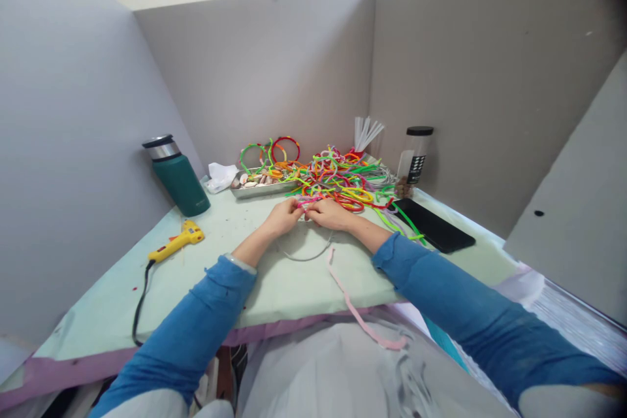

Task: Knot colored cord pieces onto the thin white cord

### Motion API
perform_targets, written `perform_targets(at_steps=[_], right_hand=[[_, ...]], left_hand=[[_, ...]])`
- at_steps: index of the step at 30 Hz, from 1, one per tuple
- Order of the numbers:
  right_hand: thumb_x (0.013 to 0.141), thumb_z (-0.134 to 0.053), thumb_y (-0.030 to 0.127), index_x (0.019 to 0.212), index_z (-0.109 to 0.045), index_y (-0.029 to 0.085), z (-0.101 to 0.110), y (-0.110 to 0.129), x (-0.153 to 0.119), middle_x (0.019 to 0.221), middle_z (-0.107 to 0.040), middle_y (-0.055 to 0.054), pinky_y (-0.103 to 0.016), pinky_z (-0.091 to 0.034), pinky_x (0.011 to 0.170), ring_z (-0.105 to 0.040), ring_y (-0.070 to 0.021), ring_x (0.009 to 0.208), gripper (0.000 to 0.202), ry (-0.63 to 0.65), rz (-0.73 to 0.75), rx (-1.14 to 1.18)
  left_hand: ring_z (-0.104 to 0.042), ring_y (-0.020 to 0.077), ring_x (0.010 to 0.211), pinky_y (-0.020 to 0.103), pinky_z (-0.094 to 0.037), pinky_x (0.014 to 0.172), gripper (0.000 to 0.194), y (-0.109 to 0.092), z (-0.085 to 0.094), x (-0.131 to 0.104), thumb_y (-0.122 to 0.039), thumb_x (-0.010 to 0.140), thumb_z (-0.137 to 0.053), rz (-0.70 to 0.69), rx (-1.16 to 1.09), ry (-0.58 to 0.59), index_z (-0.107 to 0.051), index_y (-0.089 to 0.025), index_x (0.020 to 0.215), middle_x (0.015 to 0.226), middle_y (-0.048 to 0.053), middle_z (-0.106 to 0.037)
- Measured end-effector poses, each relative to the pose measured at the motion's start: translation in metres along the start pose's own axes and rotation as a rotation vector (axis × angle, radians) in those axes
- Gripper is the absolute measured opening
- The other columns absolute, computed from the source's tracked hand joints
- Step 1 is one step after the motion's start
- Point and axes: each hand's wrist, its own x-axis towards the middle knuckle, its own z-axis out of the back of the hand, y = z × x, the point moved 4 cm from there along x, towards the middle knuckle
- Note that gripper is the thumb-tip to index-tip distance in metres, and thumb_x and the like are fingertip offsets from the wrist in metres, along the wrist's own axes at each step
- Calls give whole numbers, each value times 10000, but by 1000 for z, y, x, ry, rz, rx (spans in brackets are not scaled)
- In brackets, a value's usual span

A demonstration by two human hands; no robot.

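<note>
Near the middle of the table, my left hand [285,217] and my right hand [327,213] are close together, both with fingers pinched. Between the fingertips is a bright pink pipe cleaner [309,201], mostly hidden by the fingers. Below my hands curves a thin grey hoop [304,259]; its upper part is hidden, so whether the pink piece is wound on it I cannot tell. A pale pink fuzzy strip [350,304] runs from the tabletop over the front edge onto my lap.
Behind my hands lie a tangled heap of coloured pipe cleaners [337,176] and a metal tray [262,191] of small pieces, with wrapped hoops [285,151] behind. A yellow glue gun [176,241] and green bottle [181,183] stand left; a black phone [435,225] and clear jar [414,160] right.
</note>
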Motion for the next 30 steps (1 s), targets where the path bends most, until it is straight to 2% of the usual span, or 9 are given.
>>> perform_targets(at_steps=[15, 23, 30], right_hand=[[815, -408, 240, 828, -694, 144, 1, 3, -2, 711, -647, -29, -207, -341, 614, -522, -119, 659, 302, 26, -9, 39], [818, -420, 258, 791, -684, 147, 1, 4, -3, 700, -641, -19, -204, -345, 605, -515, -113, 635, 288, 7, 30, 13], [810, -410, 247, 833, -697, 155, 0, 3, -3, 697, -649, -28, -207, -339, 583, -525, -124, 643, 302, 33, -17, 1]], left_hand=[[-386, 95, 547, 209, -270, 503, 225, -2, 0, 0, -347, 780, -442, -64, 24, 8, -554, -152, 773, 578, -28, -468], [-405, 100, 564, 211, -277, 506, 217, -1, -1, 0, -334, 783, -437, -55, 29, 11, -540, -148, 736, 600, -14, -498], [-437, 100, 519, 211, -305, 493, 197, 0, -4, -1, -303, 783, -432, -58, -13, 70, -544, -153, 723, 582, -7, -539]])
